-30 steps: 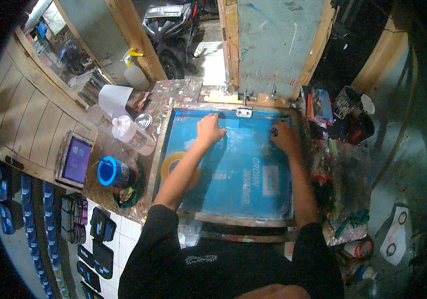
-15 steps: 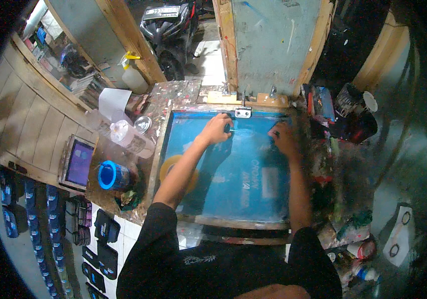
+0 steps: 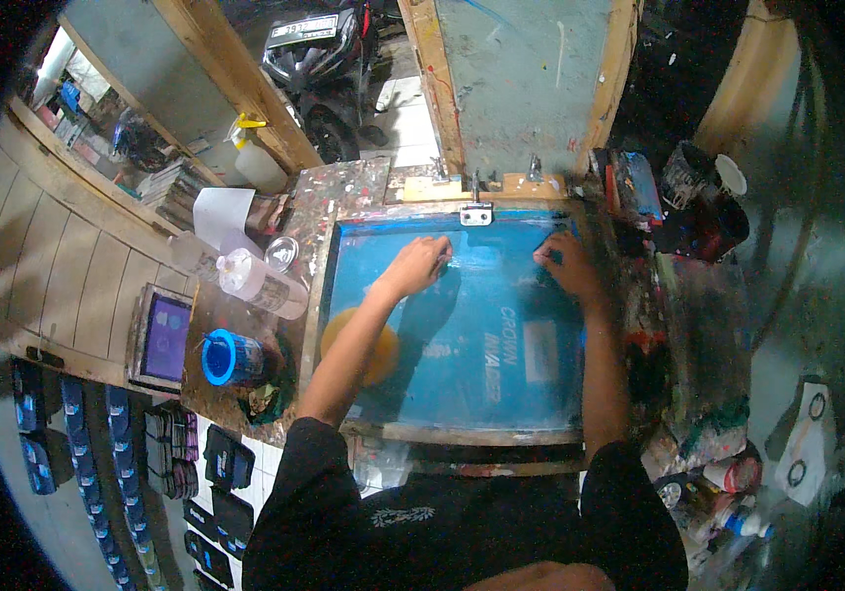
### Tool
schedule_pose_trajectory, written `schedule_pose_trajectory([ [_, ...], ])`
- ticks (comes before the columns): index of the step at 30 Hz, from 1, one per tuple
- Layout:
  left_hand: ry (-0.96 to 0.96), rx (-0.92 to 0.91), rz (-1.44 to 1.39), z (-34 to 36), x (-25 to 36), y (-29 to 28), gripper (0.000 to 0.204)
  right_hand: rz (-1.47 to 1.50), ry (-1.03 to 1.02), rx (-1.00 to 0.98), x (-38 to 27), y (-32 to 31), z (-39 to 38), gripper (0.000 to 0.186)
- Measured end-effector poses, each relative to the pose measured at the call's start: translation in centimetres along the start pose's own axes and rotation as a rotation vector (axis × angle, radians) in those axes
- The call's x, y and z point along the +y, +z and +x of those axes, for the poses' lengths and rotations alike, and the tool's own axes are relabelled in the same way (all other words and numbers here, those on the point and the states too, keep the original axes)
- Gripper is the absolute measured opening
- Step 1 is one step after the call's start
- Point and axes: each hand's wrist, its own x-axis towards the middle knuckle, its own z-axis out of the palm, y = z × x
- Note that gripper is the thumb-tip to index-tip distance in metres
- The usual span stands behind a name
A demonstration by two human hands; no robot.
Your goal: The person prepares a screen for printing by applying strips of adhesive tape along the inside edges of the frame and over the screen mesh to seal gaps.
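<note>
A wooden-framed screen-printing screen [image 3: 422, 394] with blue mesh lies flat on the bench in front of me. My left hand [image 3: 420, 264] is over the upper middle of the mesh, its fingers pinched together. My right hand [image 3: 565, 266] is near the upper right corner, thumb and fingertips closed. Whatever either hand holds is too small or hidden to make out. A metal hinge clamp [image 3: 476, 214] grips the far edge of the frame between the hands. Pale lettering and a light rectangle [image 3: 540, 351] show on the mesh. A yellow round shape [image 3: 383, 347] lies partly behind my left forearm.
Left of the screen stand a clear plastic bottle [image 3: 263, 283], a blue tub [image 3: 230, 359] and a spray bottle [image 3: 261, 163]. Paint-stained containers [image 3: 713, 222] crowd the right side. Dark printed pieces [image 3: 227, 458] lie at lower left. A motorcycle [image 3: 314, 59] stands beyond the doorway.
My left hand has drawn slightly left and toward me over the mesh. My right hand stays near the upper right corner, its fingers curled in. The whole view has shifted slightly.
</note>
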Motion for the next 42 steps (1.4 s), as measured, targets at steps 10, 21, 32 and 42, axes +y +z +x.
schedule_pose_trajectory([
  [10,-0.032,0.025,-0.026,-1.1,0.2,0.4,0.013,0.052,-0.039,-0.051,0.9,-0.4,0.0,0.017],
  [21,0.029,0.142,-0.058,-2.1,1.2,0.3,0.011,0.126,-0.063,-0.030,1.3,-0.6,-0.1,0.015],
  [32,0.072,0.309,-0.055,-2.8,1.3,0.9,0.007,0.230,0.049,-0.084,-0.5,-1.3,0.1,0.012],
  [42,0.124,0.388,-0.091,-2.9,1.2,1.3,0.006,0.235,0.020,-0.119,-0.3,-1.3,0.4,0.013],
])
